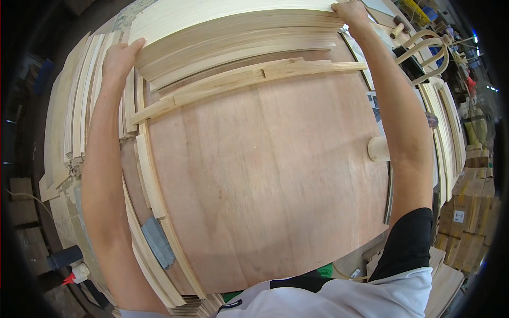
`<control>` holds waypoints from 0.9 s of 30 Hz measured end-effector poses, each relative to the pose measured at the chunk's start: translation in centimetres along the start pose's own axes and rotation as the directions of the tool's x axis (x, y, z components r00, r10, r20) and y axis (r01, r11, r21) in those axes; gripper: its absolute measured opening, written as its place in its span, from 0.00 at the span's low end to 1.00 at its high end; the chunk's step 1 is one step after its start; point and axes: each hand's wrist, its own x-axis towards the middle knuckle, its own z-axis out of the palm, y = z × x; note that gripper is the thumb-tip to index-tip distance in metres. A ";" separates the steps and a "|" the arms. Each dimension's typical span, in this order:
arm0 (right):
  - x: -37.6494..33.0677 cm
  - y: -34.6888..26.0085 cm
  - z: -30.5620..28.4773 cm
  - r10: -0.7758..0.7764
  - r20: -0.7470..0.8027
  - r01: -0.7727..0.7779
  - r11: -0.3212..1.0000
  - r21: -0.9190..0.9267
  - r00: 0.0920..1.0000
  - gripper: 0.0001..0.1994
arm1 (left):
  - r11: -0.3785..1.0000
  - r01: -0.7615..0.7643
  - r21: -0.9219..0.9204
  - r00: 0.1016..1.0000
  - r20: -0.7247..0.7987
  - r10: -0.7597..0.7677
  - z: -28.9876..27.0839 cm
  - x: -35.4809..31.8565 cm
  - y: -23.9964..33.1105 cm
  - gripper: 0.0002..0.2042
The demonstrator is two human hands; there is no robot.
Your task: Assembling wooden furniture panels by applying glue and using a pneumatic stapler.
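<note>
Both arms reach to the far side of the plywood worktop (265,180). A stack of thin wooden boards (238,36) lies there, with a pale board (212,15) on top. My left hand (117,64) is closed at the stack's left end, thumb along the upper edge and the other fingers mostly hidden. At the right end, my right hand (350,11) grips the far corner, fingers bent over the edge. How many boards each hand holds cannot be made out. Just nearer than the stack, a wooden strip (254,77) runs across the worktop.
Another strip (151,180) borders the worktop's left side, beside a grey patch (158,241). More boards (87,95) stand at the left. Partly behind my right forearm lies a pale cylindrical mallet head (378,149). Bent wooden hoops (429,53) and cardboard boxes (466,206) are farther right.
</note>
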 end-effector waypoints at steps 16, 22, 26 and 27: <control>-12.9 4.0 -5.4 -0.264 -0.045 0.234 0.750 0.619 0.964 0.21 | 0.634 0.094 -0.768 0.994 0.042 -0.098 -5.0 -14.9 -4.3 0.19; -26.1 8.7 -7.4 -0.151 -0.055 0.160 0.894 0.419 0.987 0.23 | 0.677 0.280 -0.681 0.960 0.204 -0.191 -4.1 -28.7 -5.3 0.21; -27.5 14.4 -7.2 -0.058 -0.001 0.053 0.899 0.434 0.998 0.24 | 0.733 0.285 -0.618 0.958 0.215 -0.191 -2.9 -29.6 -5.2 0.21; -27.4 14.5 -6.9 -0.066 0.002 0.059 0.896 0.440 0.998 0.24 | 0.746 0.303 -0.593 0.950 0.250 -0.187 -3.1 -29.2 -4.9 0.22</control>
